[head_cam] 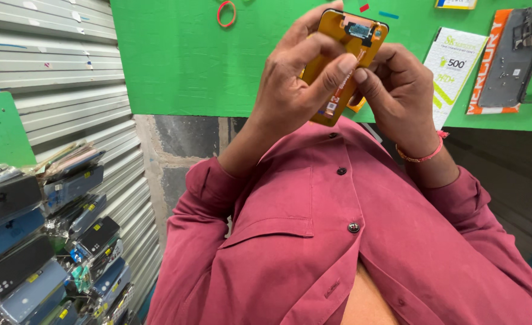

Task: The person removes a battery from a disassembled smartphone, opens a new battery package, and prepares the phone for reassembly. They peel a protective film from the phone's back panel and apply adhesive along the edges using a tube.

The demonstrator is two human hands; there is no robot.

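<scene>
Both hands hold a phone display panel (pixel 353 42) with an orange-copper back and a small black connector part near its top edge. My left hand (pixel 299 78) wraps over its left side, with the index finger laid across the back. My right hand (pixel 398 96), wearing a red thread bracelet at the wrist, grips the right side, and its thumb meets the left fingertip on the panel. The lower part of the panel is hidden behind my fingers. My maroon buttoned shirt (pixel 338 241) fills the lower view.
A green surface (pixel 181 60) lies beyond the hands with a red rubber band (pixel 226 13), a white and green leaflet (pixel 455 63) and a grey phone frame (pixel 513 57) on an orange packet. Stacked packaged phone screens (pixel 43 235) stand at left beside a grey corrugated shutter (pixel 67 66).
</scene>
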